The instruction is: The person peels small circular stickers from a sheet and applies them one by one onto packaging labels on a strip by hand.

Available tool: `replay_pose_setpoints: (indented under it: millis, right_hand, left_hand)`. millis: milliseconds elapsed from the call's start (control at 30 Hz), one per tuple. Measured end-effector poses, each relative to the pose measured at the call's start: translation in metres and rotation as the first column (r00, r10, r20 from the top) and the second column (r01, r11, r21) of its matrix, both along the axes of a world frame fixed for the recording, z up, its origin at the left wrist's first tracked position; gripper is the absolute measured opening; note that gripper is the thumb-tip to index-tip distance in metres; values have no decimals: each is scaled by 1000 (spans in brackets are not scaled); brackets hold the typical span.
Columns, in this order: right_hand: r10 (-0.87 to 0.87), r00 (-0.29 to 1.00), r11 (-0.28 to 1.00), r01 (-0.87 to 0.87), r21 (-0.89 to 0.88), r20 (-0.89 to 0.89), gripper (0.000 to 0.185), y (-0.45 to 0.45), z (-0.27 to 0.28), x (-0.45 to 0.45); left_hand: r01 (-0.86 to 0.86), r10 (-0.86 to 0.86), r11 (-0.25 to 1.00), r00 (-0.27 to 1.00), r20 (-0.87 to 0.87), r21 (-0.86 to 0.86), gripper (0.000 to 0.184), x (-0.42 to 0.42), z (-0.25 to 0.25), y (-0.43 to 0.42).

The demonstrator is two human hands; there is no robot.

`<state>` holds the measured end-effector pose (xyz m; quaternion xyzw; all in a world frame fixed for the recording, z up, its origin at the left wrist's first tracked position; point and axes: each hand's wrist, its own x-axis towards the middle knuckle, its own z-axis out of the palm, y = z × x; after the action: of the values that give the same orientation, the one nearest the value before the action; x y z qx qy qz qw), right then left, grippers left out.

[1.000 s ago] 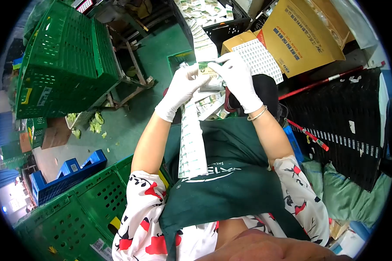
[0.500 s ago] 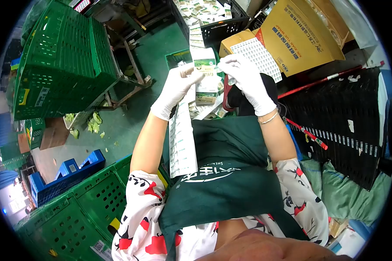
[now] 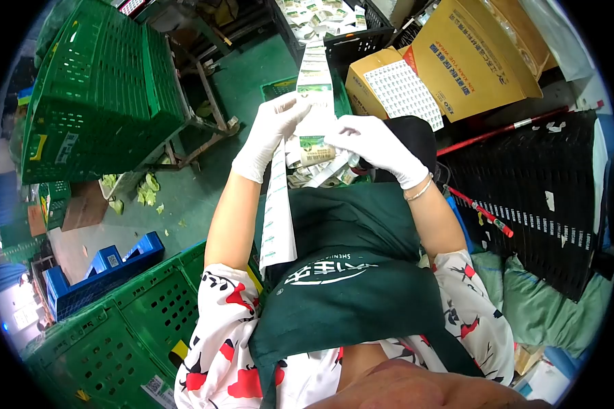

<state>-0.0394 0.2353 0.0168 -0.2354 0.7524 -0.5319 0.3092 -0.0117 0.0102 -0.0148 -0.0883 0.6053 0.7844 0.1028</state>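
My left hand [image 3: 271, 133], in a white glove, grips the left edge of a long strip of printed labels [image 3: 315, 68] and also a narrow sticker sheet [image 3: 278, 211] that hangs down over the dark green apron. My right hand [image 3: 382, 146], gloved too, has its fingers closed at the right edge of the strip's lower end, beside a green and beige label [image 3: 315, 148]. Whether its fingertips pinch the strip is hard to make out. Beneath the hands lie loose labelled pieces [image 3: 331, 170] in a green crate [image 3: 280, 88]. The strip runs up to a black crate [image 3: 358, 51] full of similar labels.
An open cardboard box [image 3: 457, 61] with a sticker sheet [image 3: 404, 92] on it stands at the upper right. Stacked black crates [image 3: 525, 198] are on the right. Green crates [image 3: 102, 95] stand at the upper left, more [image 3: 116, 341] at the lower left, near a blue pallet [image 3: 106, 276].
The label strip has moved down between my hands. My right hand has come lower, to the strip's lower end. The hanging sticker sheet has shifted left and turned more edge-on.
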Motion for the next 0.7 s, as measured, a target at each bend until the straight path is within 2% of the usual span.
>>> replay_pose_setpoints:
  millis: [67, 100, 133, 200, 233, 300, 333, 367, 400, 433, 500, 533, 567, 633, 667, 700]
  right_hand:
    - [-214, 975, 973, 206, -101, -67, 21, 1, -12, -6]
    - [-298, 954, 927, 297, -229, 30, 25, 5, -10, -9]
    - [-389, 920, 900, 391, -193, 50, 26, 5, -9, -13]
    - [-449, 891, 868, 416, -272, -68, 28, -1, -3, -14]
    - [-456, 881, 867, 406, -290, -129, 30, -5, -7, -16]
    - [-466, 849, 866, 380, -324, -250, 32, -15, -16, -21]
    - [-465, 835, 877, 389, -283, -293, 33, -18, -17, -22]
    - [-462, 821, 884, 399, -243, -335, 33, -21, -18, -22]
    - [-456, 807, 890, 409, -203, -375, 34, -24, -17, -21]
    - [-447, 709, 871, 484, -86, -544, 34, -25, -14, -19]
    - [-502, 784, 858, 505, -93, -365, 30, -22, -19, -21]
    - [-523, 809, 850, 518, -94, -270, 28, -19, -24, -23]
    - [-397, 917, 888, 391, -242, 26, 20, -16, -22, -24]
    - [-152, 978, 950, 185, -250, 145, 17, -6, -14, -16]
    - [-23, 979, 961, 78, -265, 203, 16, -4, -3, -10]
    - [45, 984, 986, -16, -167, 170, 16, -2, 1, -6]
  left_hand:
    - [30, -31, 999, 999, -40, -21, 26, -2, -3, -1]
    - [11, -10, 1000, 998, -66, 15, 28, 2, 2, 7]
    - [36, -38, 999, 994, -98, -19, 33, 3, -2, 8]
    - [77, -86, 993, 990, -108, -87, 37, 6, 0, 13]
    - [83, -88, 992, 995, -53, -93, 40, 7, 0, 14]
    - [95, -104, 990, 991, -82, -102, 39, 8, -2, 16]
    - [99, -109, 989, 989, -96, -107, 38, 8, -4, 17]
    - [73, -102, 987, 971, -215, -140, 36, 6, -8, 19]
    - [83, -103, 988, 981, -162, -127, 35, 7, -9, 16]
    - [93, -105, 989, 989, -109, -112, 34, 9, -9, 11]
    - [99, -105, 988, 993, -49, -115, 34, 12, 0, 9]
    - [83, -85, 995, 996, -36, -56, 34, 13, 5, 10]
    - [66, -66, 998, 998, -20, 4, 34, 14, 9, 12]
    - [70, -69, 989, 998, -11, 132, 33, 9, -3, 5]
    - [11, -25, 986, 996, 80, 168, 29, 8, 0, 4]
    - [-3, -8, 991, 997, 76, 133, 29, 5, 4, 6]
